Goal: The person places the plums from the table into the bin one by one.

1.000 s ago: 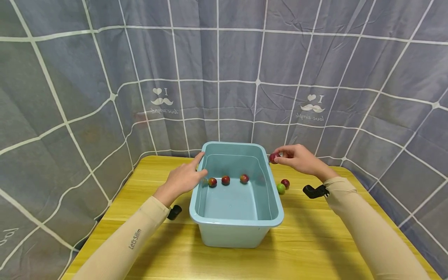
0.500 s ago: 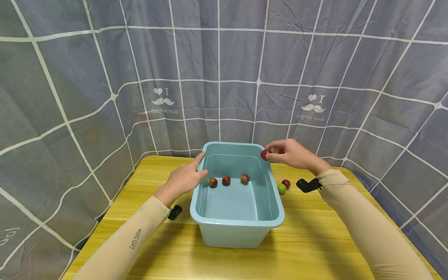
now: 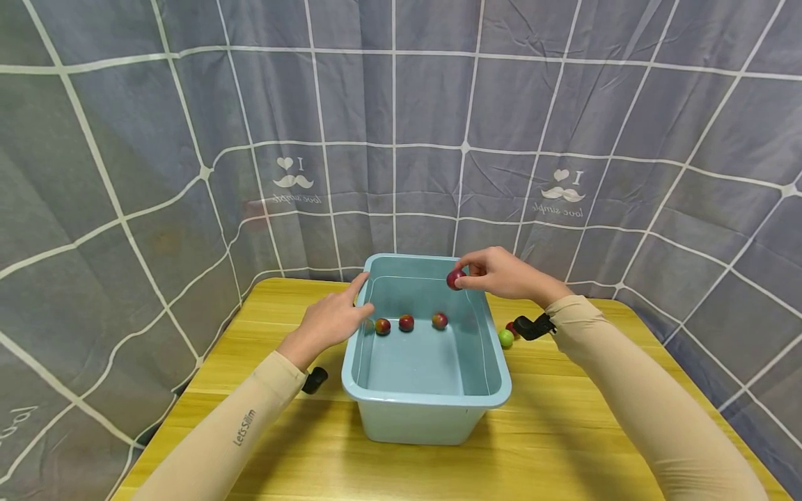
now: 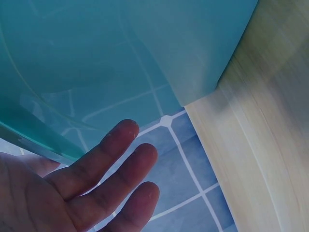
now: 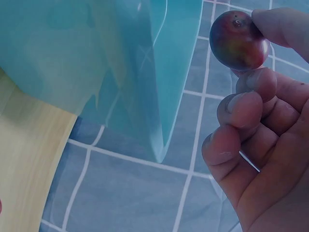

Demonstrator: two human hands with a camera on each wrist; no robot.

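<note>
My right hand [image 3: 504, 273] pinches a dark red plum [image 3: 456, 280] between thumb and fingers, over the far right part of a light blue plastic bin [image 3: 426, 399]. In the right wrist view the plum [image 5: 239, 41] shows a yellowish patch, and the other fingers are curled below it. My left hand [image 3: 331, 320] rests at the bin's left rim, index finger pointing forward along it. Its other fingers [image 4: 118, 179] extend loosely outside the bin wall in the left wrist view. Inside the bin, three red-yellow plums [image 3: 406, 322] lie on the floor in a loose row.
On the table [image 3: 545, 410], right of the bin, sit a small green round fruit [image 3: 505, 339] and a dark red plum [image 3: 510, 326] partly hidden by the right wrist camera [image 3: 534, 327]. A grey curtain [image 3: 426, 181] with white lines hangs behind and at both sides.
My right hand has carried the plum leftward, from outside the bin's right rim to over its inside. The left hand stays at the left rim.
</note>
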